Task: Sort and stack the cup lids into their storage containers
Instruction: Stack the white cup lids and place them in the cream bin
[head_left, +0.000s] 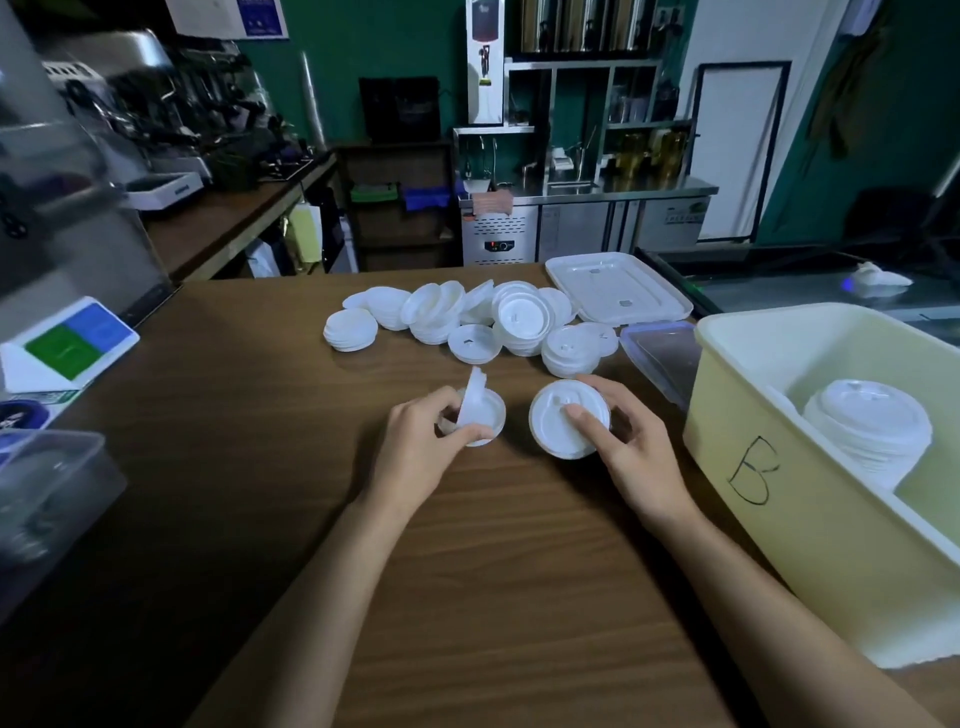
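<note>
Centre frame: left hand (431, 441) pinches a small lid stack (475, 415), its top lid tipped up, right hand (631, 449) grips a larger lid stack (569, 418); bin B (753, 415) at right holds stacked lids (867, 434), unsorted pile (467, 319) beyond; risk: tilted lid slipping off, sizes mixing.

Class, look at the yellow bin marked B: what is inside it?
Inside the yellow bin marked B, a nested stack of white cup lids leans near its back wall. The front wall hides the stack's base and the bin floor.
</note>
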